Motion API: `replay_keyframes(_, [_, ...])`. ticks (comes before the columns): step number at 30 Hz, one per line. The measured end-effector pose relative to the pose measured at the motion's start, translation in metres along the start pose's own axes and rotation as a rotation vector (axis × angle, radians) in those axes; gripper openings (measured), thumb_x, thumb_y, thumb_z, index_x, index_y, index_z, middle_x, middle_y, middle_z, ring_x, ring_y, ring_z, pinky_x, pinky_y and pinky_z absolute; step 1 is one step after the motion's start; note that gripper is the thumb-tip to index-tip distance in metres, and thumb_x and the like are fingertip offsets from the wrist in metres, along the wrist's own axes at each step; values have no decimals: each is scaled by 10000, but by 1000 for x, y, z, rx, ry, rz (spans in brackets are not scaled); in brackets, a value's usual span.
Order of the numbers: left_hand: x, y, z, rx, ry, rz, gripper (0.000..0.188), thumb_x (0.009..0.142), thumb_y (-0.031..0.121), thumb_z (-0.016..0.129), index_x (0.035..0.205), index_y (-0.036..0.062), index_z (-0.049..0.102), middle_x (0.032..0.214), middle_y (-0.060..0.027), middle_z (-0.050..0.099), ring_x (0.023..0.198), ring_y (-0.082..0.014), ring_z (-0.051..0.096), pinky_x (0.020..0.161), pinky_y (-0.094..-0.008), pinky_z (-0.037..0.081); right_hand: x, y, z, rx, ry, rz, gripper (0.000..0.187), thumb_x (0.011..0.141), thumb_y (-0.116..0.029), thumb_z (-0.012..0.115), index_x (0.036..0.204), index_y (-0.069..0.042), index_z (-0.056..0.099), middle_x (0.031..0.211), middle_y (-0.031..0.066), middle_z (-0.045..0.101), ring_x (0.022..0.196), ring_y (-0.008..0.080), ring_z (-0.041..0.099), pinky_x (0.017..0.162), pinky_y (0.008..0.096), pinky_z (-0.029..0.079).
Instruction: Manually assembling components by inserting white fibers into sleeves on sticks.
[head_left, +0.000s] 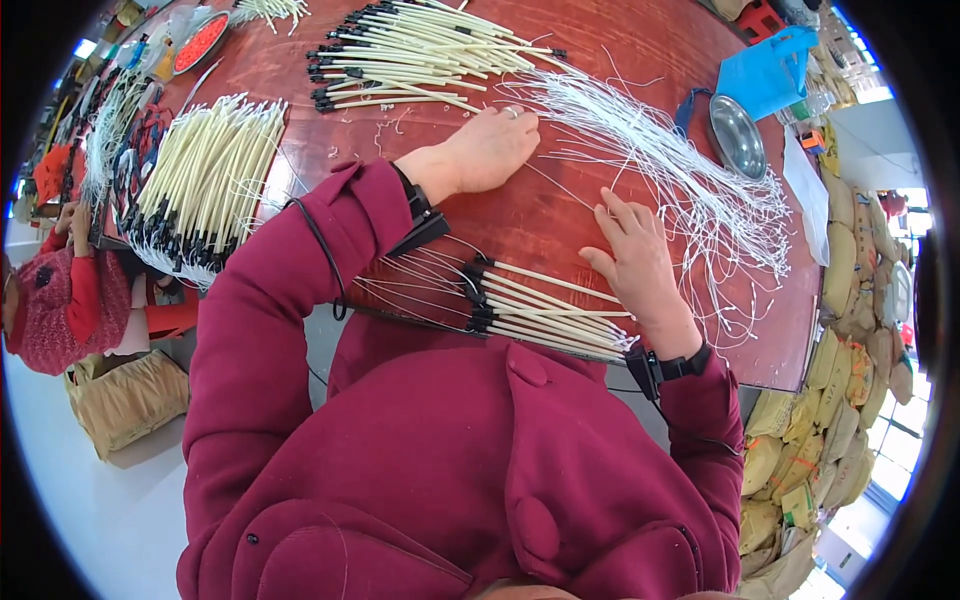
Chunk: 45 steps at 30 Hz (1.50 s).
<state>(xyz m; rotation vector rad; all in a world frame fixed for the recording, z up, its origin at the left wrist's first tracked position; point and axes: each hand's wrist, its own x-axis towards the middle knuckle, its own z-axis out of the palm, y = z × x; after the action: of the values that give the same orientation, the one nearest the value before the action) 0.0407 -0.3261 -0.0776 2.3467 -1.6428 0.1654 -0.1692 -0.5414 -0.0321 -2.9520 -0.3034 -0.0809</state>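
My left hand is low over the red table, beside the near end of a bundle of thin white wires. Its fingers are bent together and the tips are hidden, so what they grip does not show. A single white wire runs from close to that hand toward my right hand. The right hand is open, fingers spread, above one end of a small row of cream tubes with black end pieces. White wires trail from the black ends toward my left sleeve.
A large pile of cream tubes lies at the back, another pile at the left. A metal bowl and blue container stand at the right. Red bits fill a dish at far left. Another person sits at left.
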Motion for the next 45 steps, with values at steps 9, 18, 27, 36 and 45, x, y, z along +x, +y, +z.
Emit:
replay_keyframes(9, [-41,36,-41,-516,40,-347,100,942,117,631,986,46,578,808,-165,663,783,-420,642,727,-494,518,-31,3,-1,-14,21,39,585,881,-320,749,1359,-5,628,1527,136,506,1300,350,495,1114,482,395])
replay_keyframes(18, [-93,25,-37,-242,-43,-591,167,925,157,669,1007,56,565,838,-190,690,830,-428,673,716,-538,515,-44,8,6,22,35,47,598,881,-294,736,1399,-20,616,1516,134,524,1331,360,480,1130,487,390])
replay_keyframes(27, [-85,2,-59,-96,-74,-629,227,929,215,688,1041,60,566,928,-178,690,901,-413,671,754,-525,530,-44,14,4,57,26,38,563,900,-296,705,1380,-11,633,1488,141,552,1320,365,489,1130,482,392])
replay_keyframes(36, [-19,-44,-29,278,91,-98,90,927,117,590,1002,88,630,1067,-82,629,1070,-240,650,901,-407,507,-45,15,8,80,55,21,567,924,-331,673,1378,5,634,1474,152,560,1301,376,498,1130,480,393])
replay_keyframes(45, [-40,-25,-65,141,115,34,146,930,115,606,1059,123,673,1044,-63,654,1038,-232,657,930,-404,473,-42,14,11,123,95,21,568,937,-351,670,1378,6,635,1462,153,567,1283,378,508,1122,470,404])
